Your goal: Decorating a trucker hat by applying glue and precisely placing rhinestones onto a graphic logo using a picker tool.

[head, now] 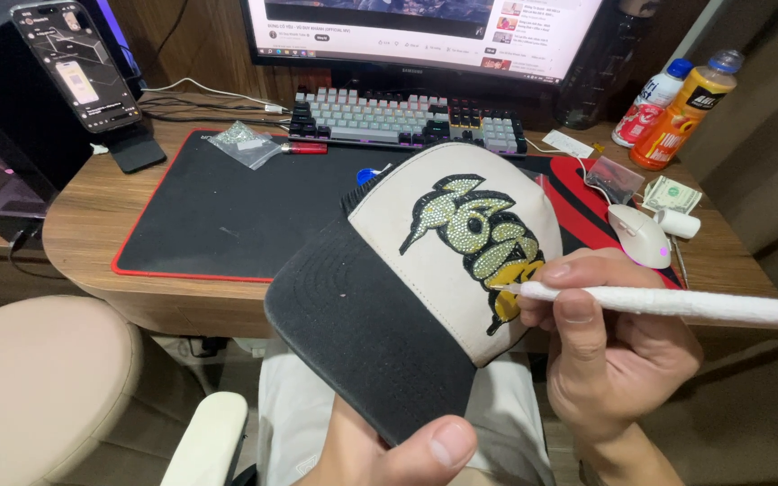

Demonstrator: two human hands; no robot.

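Observation:
My left hand (398,450) grips the black brim of a cap (380,315) from below, thumb on the brim's edge. The cap has a cream front panel carrying a design of yellow-green rhinestones (483,236) outlined in black. My right hand (605,346) holds a white stick-like applicator pen (677,303) with a pink end, its tip touching the lower right of the rhinestone design. The cap is held over my lap in front of the desk edge.
A black desk mat with red edge (200,211) lies on the wooden desk. On it are a small bag of stones (243,141) and a red pen (303,148). Behind stand a keyboard (407,117), monitor (425,31), phone on stand (78,63), white mouse (638,236), two bottles (677,103).

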